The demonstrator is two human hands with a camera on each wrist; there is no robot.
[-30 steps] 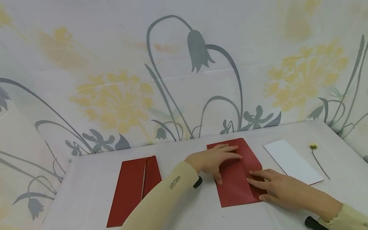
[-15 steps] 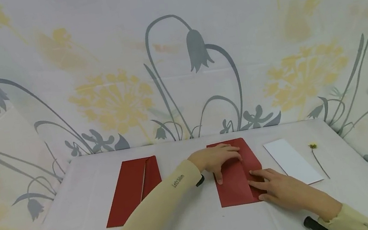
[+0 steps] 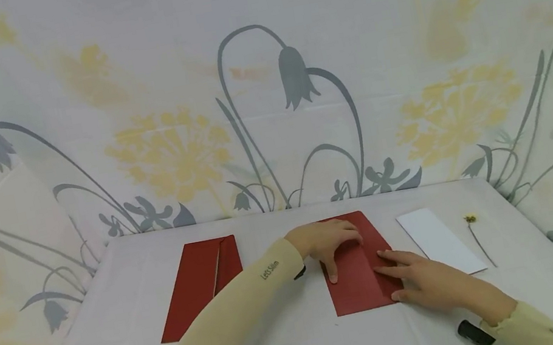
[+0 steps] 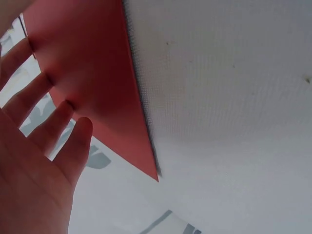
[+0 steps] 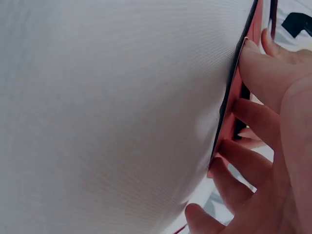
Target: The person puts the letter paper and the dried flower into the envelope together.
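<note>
A red paper envelope [image 3: 355,291] lies flat right of the table's middle, with a flap fold running down its right side. Across its upper part rests my left hand [image 3: 324,241], thumb near the left edge and fingers slightly bent. In the left wrist view, those fingertips touch the red paper [image 4: 97,63]. My right hand [image 3: 425,279] presses the flap side with spread fingers, its thumb at the near right corner. The right wrist view shows the thumb and fingertips along the thin red edge [image 5: 226,122]. Part of the envelope is hidden under both hands.
A second red envelope [image 3: 188,299], a pale edge showing along its flap, lies at left, partly behind my left sleeve [image 3: 239,308]. To the right are a white card [image 3: 438,239] and a small yellow flower [image 3: 470,218] on a thin stem. Patterned cloth [image 3: 270,136] rises behind the table.
The envelope under my hands has shifted slightly toward me and to the right. My left fingers have bent a little more; my right hand stays on the flap side.
</note>
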